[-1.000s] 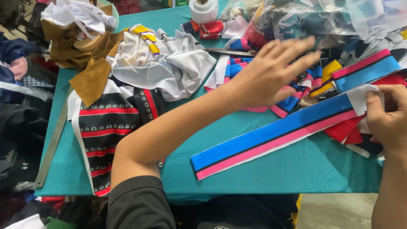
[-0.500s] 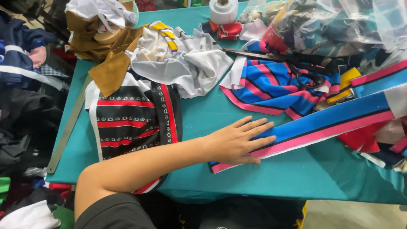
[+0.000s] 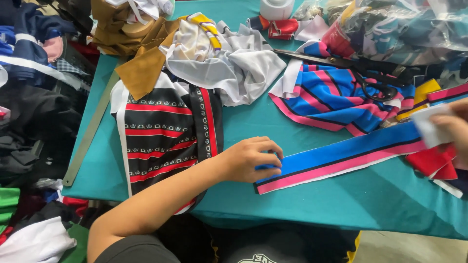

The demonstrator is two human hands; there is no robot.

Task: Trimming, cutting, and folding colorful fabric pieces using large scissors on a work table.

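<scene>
Right now my left hand (image 3: 253, 158) is curled shut on one end of a long cloth strip (image 3: 341, 156). That strip is blue and pink with a thin black line down it. It lies flat near the front edge of the table (image 3: 341, 209), running from the middle toward the right edge. My fingers (image 3: 270, 146) pinch the blue corner and press it down. My right hand (image 3: 451, 127) is at the other end, by the right edge. It is blurry, but it looks closed on a white bit of cloth (image 3: 429, 127) there, touching the strip's far end.

I think I am pulling the strip straight and flat between my two hands. Next I would need to keep both ends tight and even, so it does not twist.

Just behind the strip sits a bunched piece of blue and pink striped cloth (image 3: 331, 97). Big black scissors (image 3: 351, 68) lie on top of it. Nearer the left edge is a black and red patterned cloth (image 3: 161, 136), hanging over the front edge. Behind that are a white crumpled cloth (image 3: 234, 63) and a brown cloth (image 3: 141, 68). A grey ruler (image 3: 90, 131) lies along the left edge.

My table top is green. Piles of clothes (image 3: 34, 92) sit beside it on the left.
</scene>
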